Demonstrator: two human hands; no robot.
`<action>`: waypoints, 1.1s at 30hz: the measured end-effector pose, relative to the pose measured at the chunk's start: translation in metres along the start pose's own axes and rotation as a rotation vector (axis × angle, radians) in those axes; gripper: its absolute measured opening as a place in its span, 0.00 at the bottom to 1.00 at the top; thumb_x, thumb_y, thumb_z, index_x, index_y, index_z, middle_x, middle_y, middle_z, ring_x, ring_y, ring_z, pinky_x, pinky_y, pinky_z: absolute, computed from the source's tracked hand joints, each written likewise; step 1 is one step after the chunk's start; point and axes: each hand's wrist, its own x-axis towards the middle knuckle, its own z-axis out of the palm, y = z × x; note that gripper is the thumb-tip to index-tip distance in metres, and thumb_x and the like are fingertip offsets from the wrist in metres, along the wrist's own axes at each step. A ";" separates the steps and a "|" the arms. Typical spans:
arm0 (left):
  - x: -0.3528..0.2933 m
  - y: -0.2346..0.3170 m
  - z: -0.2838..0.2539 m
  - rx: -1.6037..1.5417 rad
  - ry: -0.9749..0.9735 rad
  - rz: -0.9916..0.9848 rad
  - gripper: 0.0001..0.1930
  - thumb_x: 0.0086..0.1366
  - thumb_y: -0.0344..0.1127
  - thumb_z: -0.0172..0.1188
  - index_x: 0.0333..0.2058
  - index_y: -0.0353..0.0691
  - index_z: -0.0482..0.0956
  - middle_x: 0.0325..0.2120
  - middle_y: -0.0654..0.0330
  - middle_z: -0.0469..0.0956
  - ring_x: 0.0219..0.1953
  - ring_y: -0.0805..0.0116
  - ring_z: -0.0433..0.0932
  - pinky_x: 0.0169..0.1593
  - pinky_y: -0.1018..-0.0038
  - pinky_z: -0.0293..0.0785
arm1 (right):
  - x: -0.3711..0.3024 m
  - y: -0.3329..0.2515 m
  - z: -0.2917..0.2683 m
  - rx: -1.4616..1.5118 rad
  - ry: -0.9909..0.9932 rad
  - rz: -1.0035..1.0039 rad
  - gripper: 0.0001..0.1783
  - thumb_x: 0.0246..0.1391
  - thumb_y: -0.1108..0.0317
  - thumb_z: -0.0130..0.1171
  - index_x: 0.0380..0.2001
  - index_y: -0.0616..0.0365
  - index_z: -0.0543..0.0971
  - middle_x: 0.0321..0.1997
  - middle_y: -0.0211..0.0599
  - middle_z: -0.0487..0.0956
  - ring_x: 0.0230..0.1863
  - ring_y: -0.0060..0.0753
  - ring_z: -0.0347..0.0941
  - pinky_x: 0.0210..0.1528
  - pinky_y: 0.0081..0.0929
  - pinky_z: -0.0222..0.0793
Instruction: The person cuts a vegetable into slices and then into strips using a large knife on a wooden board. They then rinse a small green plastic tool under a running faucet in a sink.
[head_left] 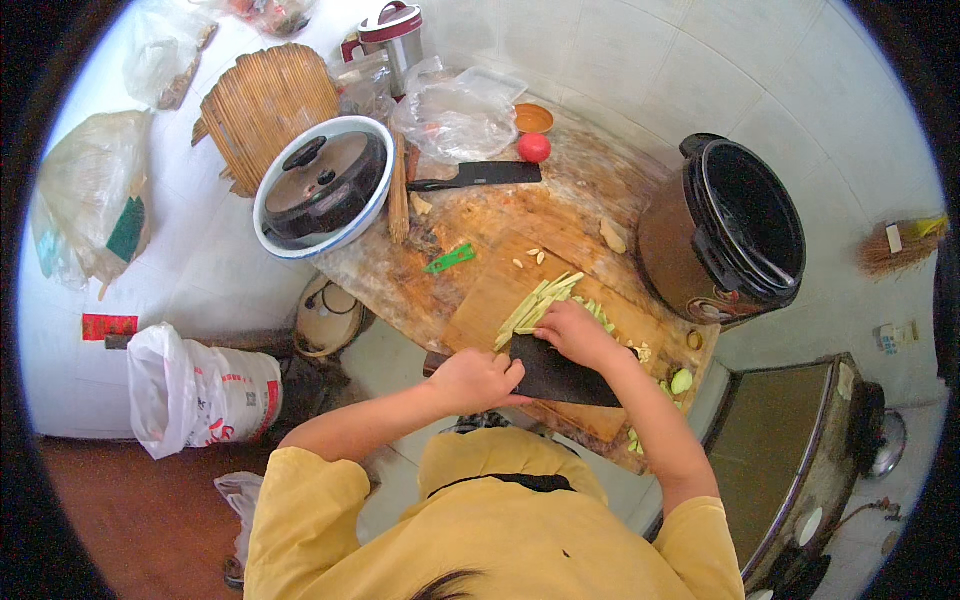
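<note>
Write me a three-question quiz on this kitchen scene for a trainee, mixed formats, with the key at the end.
1. True or false: the left hand is on the dark knife at the cutting board.

2. Multiple choice: of these, the right hand is nearest to
a) the red round object
b) the pale green strips
c) the lidded pot in the basin

3. Short answer: what colour is the small slotted tool lying on the table?

Key: 1. True. 2. b. 3. Green.
</note>
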 end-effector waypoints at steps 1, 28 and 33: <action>-0.002 0.001 -0.001 -0.013 -0.025 -0.015 0.23 0.51 0.56 0.53 0.24 0.38 0.68 0.15 0.57 0.68 0.17 0.60 0.72 0.19 0.70 0.69 | 0.003 0.001 0.000 -0.061 0.009 0.023 0.13 0.43 0.62 0.54 0.32 0.55 0.78 0.36 0.43 0.72 0.43 0.45 0.65 0.46 0.35 0.62; -0.158 0.035 -0.005 -0.539 0.619 -1.114 0.12 0.47 0.33 0.59 0.31 0.34 0.74 0.22 0.52 0.74 0.22 0.61 0.75 0.28 0.73 0.70 | 0.060 -0.020 0.071 -0.424 -0.222 -0.511 0.10 0.36 0.63 0.59 0.26 0.50 0.73 0.34 0.33 0.69 0.42 0.35 0.65 0.40 0.32 0.62; -0.154 0.023 -0.011 -0.422 0.582 -1.005 0.12 0.46 0.32 0.60 0.32 0.35 0.74 0.22 0.52 0.74 0.23 0.60 0.75 0.28 0.72 0.70 | 0.070 -0.007 0.053 -0.471 -0.423 -0.232 0.08 0.38 0.64 0.57 0.25 0.51 0.74 0.32 0.34 0.70 0.40 0.37 0.67 0.37 0.34 0.64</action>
